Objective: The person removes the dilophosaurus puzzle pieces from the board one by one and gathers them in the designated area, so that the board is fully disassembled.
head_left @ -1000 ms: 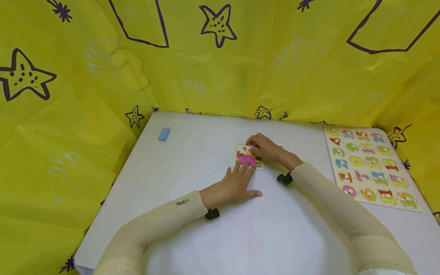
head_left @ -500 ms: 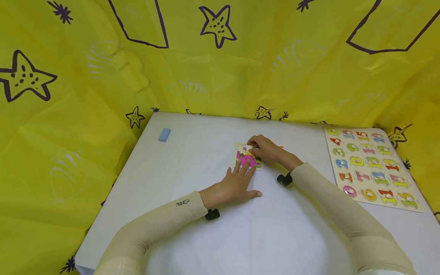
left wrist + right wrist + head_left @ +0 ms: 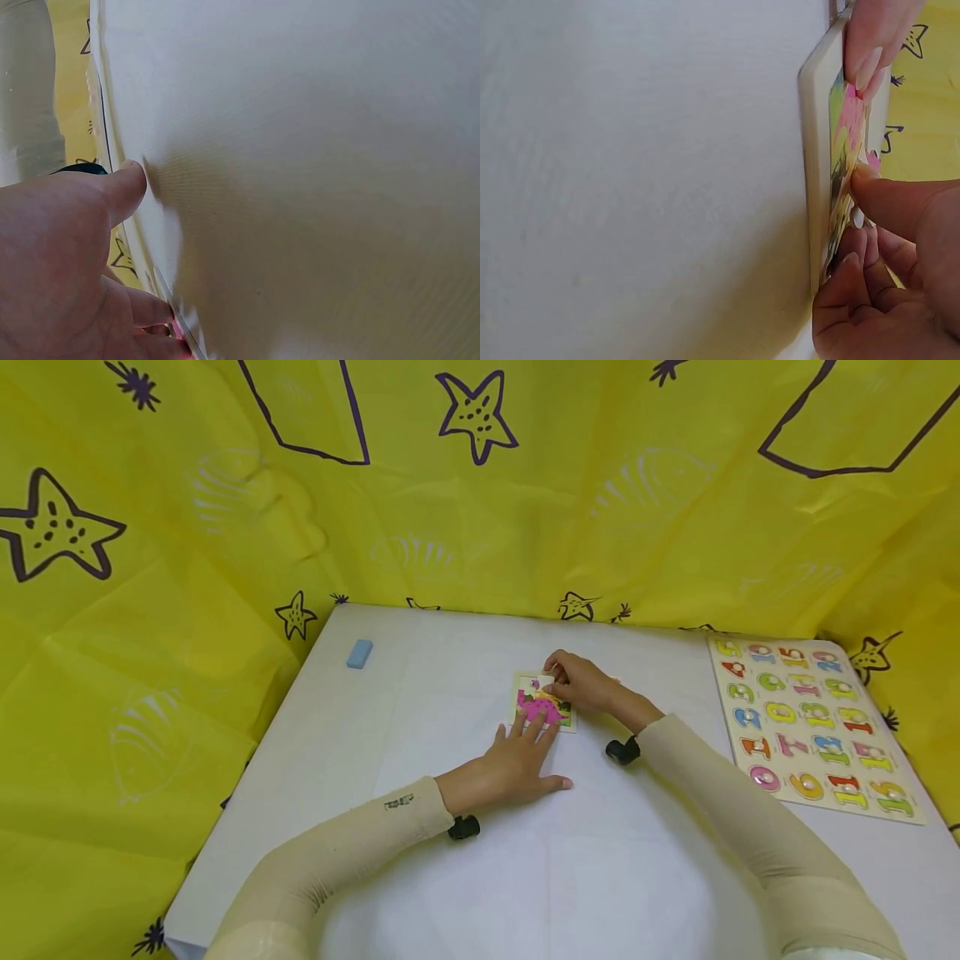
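Note:
A small dinosaur jigsaw puzzle lies on the white table, its pale frame (image 3: pixel 515 706) around a pink dinosaur (image 3: pixel 536 706). My left hand (image 3: pixel 510 768) rests with spread, straight fingers, the fingertips on the puzzle's near edge and the thumb out to the right. At the puzzle's upper right, my right hand (image 3: pixel 585 683) pinches a jigsaw piece (image 3: pixel 859 216) between thumb and curled fingers. In the right wrist view that piece stands tilted close over the picture, mostly covered by the fingers. The left wrist view shows the puzzle only as a thin edge under my fingertips.
A blue block (image 3: pixel 359 653) like an eraser lies at the back left. On the right is a wooden number board (image 3: pixel 771 732) with coloured numerals. A small yellow-orange bit (image 3: pixel 616 679) shows behind my right wrist. Yellow cloth (image 3: pixel 480 527) hangs behind the table.
My right hand's fingertips have shifted slightly right over the puzzle, keeping their pinch. The left hand and the puzzle frame have stayed in place.

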A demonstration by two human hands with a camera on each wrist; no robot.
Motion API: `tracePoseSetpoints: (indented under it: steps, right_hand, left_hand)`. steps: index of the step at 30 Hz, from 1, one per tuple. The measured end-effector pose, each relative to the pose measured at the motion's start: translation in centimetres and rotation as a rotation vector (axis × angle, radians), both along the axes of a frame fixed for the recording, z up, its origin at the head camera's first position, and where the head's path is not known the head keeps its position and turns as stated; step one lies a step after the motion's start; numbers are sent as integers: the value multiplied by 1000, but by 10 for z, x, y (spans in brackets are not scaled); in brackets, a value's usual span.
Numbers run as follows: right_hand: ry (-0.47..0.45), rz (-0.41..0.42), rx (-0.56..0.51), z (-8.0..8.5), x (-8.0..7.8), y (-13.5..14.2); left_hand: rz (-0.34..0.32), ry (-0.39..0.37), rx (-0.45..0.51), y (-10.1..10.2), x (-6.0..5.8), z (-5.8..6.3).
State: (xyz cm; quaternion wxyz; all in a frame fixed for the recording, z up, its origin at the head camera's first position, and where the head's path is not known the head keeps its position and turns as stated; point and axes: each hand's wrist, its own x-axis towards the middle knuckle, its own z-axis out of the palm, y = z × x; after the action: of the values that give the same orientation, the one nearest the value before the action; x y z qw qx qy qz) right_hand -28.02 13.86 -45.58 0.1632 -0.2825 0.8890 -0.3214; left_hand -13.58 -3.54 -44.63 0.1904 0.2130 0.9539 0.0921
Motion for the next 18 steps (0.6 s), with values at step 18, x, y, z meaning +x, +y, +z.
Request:
tracePoseSetpoints:
  steps: [18]
  right_hand:
    - [28, -41, 5, 14, 4, 1]
  left_hand:
    - [2, -15, 9, 0, -1, 0]
